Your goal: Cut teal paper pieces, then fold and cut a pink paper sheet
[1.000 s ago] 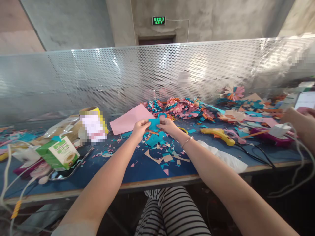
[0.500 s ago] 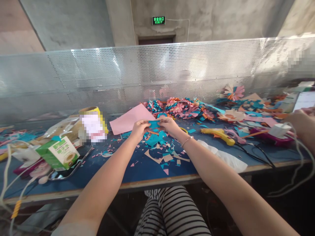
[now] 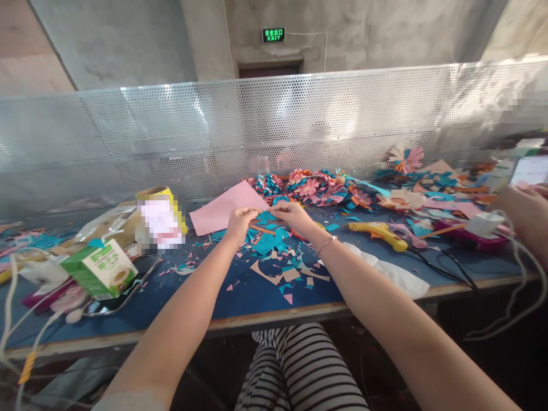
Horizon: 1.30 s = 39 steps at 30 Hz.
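L hand (image 3: 243,221) & R hand (image 3: 296,218) sit just apart, both apparently pinching small thin blue paper piece (image 3: 266,215) betw. fingertips, over blue-topped bench (image 3: 252,305). Risk: uneven pull may tear it; slack grip may lose it among blue paper scraps (image 3: 273,242).

I see a green-and-white drink carton (image 3: 103,267) at near left and, beyond the far perforated screen (image 3: 171,131), a lit exit sign (image 3: 273,35).

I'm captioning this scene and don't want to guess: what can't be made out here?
All in the head view:
Blue paper between left hand and right hand: shape mostly hidden by the hands.
Phone at right: right edge cuts it off; screen too blurred to read.
Yellow object: front hidden by pixelation.
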Motion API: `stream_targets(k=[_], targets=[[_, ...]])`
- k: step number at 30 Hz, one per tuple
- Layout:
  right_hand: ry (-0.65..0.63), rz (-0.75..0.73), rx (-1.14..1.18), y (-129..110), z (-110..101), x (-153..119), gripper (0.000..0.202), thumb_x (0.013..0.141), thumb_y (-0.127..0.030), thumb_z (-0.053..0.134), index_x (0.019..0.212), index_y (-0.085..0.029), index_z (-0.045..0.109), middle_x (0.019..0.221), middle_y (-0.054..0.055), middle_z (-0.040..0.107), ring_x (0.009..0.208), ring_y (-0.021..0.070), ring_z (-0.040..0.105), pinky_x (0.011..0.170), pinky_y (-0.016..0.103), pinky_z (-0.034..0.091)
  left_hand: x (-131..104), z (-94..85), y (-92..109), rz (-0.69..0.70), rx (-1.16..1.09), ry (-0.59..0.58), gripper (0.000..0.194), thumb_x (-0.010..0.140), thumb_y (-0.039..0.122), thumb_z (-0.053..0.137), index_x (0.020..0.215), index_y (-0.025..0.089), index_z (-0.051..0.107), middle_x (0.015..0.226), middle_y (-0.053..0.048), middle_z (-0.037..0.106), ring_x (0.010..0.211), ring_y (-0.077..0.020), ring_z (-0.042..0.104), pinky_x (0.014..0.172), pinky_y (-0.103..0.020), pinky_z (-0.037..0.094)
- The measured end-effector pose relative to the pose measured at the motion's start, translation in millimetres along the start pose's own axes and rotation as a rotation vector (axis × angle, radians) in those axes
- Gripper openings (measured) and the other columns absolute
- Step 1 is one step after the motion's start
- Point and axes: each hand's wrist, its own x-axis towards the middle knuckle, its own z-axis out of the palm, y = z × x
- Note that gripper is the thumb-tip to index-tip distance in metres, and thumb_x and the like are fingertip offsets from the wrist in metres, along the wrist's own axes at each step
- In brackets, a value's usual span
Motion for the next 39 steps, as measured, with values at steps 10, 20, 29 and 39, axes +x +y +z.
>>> stream_targets(k=[10,20,29,39], targets=[[0.087,0.011,-0.116,-0.3,-0.5,2.9,0.014,0.065,-0.018,0.071,0.078,-0.015,0.066,0.067,-0.001,0.066,0.058,0.0097,0.062,0.065,0.025,0.055,1.4,-2.5,-1.1,-0.069,0.037,0.042,0.03,0.045,0.02,0.079,0.068,0.013,0.061,0.06,0.0,0.062,0.057,-0.0128,0.059,0.058,-0.027,0.049],[0.086,0.015,-0.178,-1.5,-1.3,2.6,0.012,0.065,-0.017,0.07,0.078,-0.015,0.069,0.064,0.0,0.066,0.056,0.01,0.062,0.062,0.025,0.054,-1.8,-0.5,4.4,-0.168,-0.014,0.056,0.033,0.039,0.014,0.081,0.065,0.011,0.061,0.057,0.0,0.062,0.055,-0.0119,0.06,0.058,-0.027,0.051],[0.083,0.005,-0.212,-1.1,-1.4,2.5,0.011,0.066,-0.014,0.068,0.077,-0.015,0.069,0.064,0.0,0.066,0.058,0.0109,0.062,0.064,0.026,0.054,-0.5,-2.1,4.3,-0.175,0.009,0.048,0.032,0.041,0.011,0.08,0.066,0.01,0.061,0.057,-0.001,0.062,0.054,-0.0116,0.06,0.059,-0.026,0.051],[0.076,-0.109,-0.369,3.7,-5.7,5.1,0.013,0.066,-0.018,0.066,0.079,-0.016,0.07,0.065,0.001,0.066,0.061,0.0126,0.061,0.061,0.025,0.051,0.2,-3.7,3.7,-0.092,0.178,-0.02,0.023,0.047,0.011,0.074,0.067,0.012,0.063,0.059,-0.001,0.063,0.056,-0.0125,0.058,0.059,-0.027,0.049]])
